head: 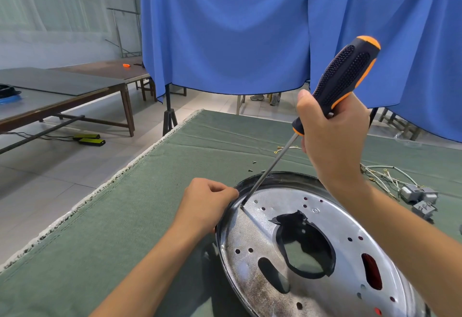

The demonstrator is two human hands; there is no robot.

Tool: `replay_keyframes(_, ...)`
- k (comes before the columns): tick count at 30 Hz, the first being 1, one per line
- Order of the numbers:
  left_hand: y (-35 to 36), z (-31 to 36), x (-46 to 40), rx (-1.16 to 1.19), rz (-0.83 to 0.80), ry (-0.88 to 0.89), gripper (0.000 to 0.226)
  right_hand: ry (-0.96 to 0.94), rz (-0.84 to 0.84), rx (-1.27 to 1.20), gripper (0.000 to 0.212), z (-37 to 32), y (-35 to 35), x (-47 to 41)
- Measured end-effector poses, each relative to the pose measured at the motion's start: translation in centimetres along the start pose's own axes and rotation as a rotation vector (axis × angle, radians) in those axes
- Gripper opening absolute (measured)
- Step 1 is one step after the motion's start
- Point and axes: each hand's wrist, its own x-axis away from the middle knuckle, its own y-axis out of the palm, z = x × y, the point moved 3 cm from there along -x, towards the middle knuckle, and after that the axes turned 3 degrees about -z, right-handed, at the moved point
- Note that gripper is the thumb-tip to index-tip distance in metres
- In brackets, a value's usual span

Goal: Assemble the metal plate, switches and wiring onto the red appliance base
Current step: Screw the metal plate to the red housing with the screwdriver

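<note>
The metal plate is sitting inside the round appliance base, red showing only through its slots, on the green cloth near the person. A screwdriver tip is pressing at a hole near the plate's far-left edge, so the plate is probably being fastened now. The wiring and grey switches are lying loose to the right, well apart from the plate, with small screws beyond; those steps look undone. The right hand is wrapping tightly around the screwdriver handle. The left hand is resting curled at the rim; whether it is pinching anything cannot be told.
</note>
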Motion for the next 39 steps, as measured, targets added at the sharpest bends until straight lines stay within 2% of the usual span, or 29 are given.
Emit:
replay_keyframes(16, -0.1, 0.2, 0.2, 0.012, 0.004, 0.025, 0.053, -0.118, -0.074, 0.059, 0.029, -1.3, 0.9, 0.6)
replay_keyframes(24, -0.2, 0.0, -0.1, -0.007, -0.005, 0.027, 0.052, -0.098, -0.134, 0.057, 0.030, -1.8, 1.6, 0.6)
replay_keyframes(30, -0.3, -0.2, -0.2, 0.008, 0.008, 0.031, 0.031, 0.059, -0.338, 0.046, 0.031, -1.5, 2.1, 0.0)
replay_keyframes(34, -0.3, -0.3, -0.3, -0.003, 0.031, 0.043, 0.027, 0.211, -0.488, -0.065, 0.031, -1.5, 2.2, -0.5)
replay_keyframes(37, -0.2, -0.2, -0.3, -0.016, 0.038, 0.038, 0.031, 0.302, -0.585, -0.101, 0.010, -1.7, 2.2, -0.5)
replay_keyframes(39, -0.2, -0.1, -0.3, -0.046, 0.043, 0.045, 0.036, 0.333, -0.591, -0.109, 0.002, -1.9, 2.1, -0.5)
